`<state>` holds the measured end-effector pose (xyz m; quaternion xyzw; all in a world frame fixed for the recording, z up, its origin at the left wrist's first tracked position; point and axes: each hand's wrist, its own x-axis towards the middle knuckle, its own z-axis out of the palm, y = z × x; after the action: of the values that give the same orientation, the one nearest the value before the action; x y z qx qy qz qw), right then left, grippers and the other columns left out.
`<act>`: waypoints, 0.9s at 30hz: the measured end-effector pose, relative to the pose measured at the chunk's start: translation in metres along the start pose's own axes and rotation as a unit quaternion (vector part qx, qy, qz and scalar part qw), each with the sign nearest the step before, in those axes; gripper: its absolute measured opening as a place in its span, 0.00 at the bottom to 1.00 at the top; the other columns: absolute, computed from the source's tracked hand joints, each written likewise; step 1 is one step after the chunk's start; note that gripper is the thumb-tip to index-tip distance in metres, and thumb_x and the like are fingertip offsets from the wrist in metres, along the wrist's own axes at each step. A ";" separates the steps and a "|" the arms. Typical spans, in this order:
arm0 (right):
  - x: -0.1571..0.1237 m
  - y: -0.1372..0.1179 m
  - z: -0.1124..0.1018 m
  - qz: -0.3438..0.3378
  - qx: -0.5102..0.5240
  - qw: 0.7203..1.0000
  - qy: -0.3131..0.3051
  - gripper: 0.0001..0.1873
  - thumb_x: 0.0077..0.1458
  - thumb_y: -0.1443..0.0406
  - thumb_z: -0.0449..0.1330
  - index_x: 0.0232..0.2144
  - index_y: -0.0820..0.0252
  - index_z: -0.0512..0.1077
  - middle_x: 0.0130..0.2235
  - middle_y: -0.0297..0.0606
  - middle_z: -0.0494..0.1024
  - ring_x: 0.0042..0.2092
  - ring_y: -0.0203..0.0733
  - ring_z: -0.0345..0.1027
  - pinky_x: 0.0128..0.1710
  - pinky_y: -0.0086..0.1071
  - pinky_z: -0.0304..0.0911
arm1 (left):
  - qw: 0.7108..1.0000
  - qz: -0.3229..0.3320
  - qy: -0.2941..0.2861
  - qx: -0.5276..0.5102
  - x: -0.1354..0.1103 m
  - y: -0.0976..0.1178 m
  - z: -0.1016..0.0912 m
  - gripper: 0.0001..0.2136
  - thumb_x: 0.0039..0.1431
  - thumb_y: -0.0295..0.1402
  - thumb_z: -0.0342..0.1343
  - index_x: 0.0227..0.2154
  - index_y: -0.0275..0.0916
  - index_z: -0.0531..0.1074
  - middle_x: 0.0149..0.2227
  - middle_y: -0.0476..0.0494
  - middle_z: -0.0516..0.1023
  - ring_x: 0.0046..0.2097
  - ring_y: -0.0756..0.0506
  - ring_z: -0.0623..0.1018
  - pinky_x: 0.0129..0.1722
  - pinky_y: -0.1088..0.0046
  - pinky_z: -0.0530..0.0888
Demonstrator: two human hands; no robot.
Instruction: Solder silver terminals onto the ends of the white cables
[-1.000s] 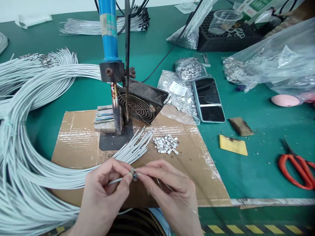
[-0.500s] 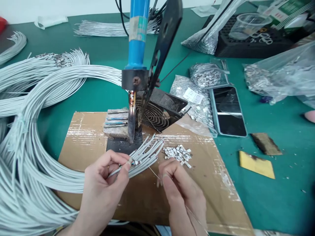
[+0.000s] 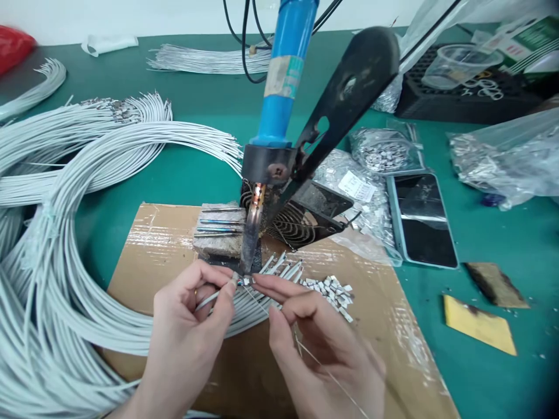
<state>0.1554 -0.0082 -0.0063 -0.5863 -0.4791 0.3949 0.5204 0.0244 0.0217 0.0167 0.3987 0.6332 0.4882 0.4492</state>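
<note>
My left hand [image 3: 192, 317] pinches a single white wire [image 3: 208, 299] near its end, and a small metal terminal [image 3: 246, 280] sits on the tip right under the soldering iron tip [image 3: 251, 241]. My right hand [image 3: 318, 343] is closed on a thin strand of solder wire [image 3: 314, 361], whose end reaches to the terminal. The blue-handled soldering iron [image 3: 283, 70] stands clamped in a black stand [image 3: 332, 110]. Loose ends of the white wire bundle [image 3: 279, 270] lie under both hands on the cardboard sheet [image 3: 157, 244].
A pile of small metal terminals [image 3: 332, 289] lies right of the hands. Big coils of white wire [image 3: 65, 192] fill the left. Behind the iron are a black fan [image 3: 305, 218], bags of terminals [image 3: 379, 151], a phone [image 3: 421, 218] and a yellow sponge [image 3: 478, 331].
Both hands have moved up toward the iron tip. The right hand, apart from the left half a second ago, has brought the solder strand to the wire end. The camera has tilted closer.
</note>
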 end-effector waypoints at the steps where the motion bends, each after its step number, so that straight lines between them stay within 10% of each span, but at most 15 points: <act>1: 0.001 -0.001 0.001 0.015 0.012 1.000 0.001 0.12 0.62 0.69 0.61 0.27 0.52 0.69 0.47 0.30 0.87 0.47 0.38 0.83 0.47 0.27 0.73 | 1.000 0.003 0.001 0.002 0.002 0.002 0.001 0.04 0.50 0.26 0.66 0.22 0.37 0.78 0.28 0.46 0.84 0.27 0.51 0.82 0.27 0.86 0.77; 27: 0.009 -0.007 0.005 0.081 0.099 0.992 0.022 0.13 0.60 0.67 0.64 0.24 0.54 0.71 0.46 0.38 0.88 0.49 0.45 0.83 0.50 0.36 0.77 | 0.999 0.033 -0.012 0.002 0.006 0.001 -0.002 0.07 0.54 0.22 0.66 0.25 0.40 0.79 0.32 0.51 0.86 0.34 0.53 0.86 0.36 0.90 0.78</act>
<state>0.1518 0.0019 0.0005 -0.5767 -0.3773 0.4683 0.5529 0.0208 0.0271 0.0172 0.4260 0.6154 0.4966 0.4396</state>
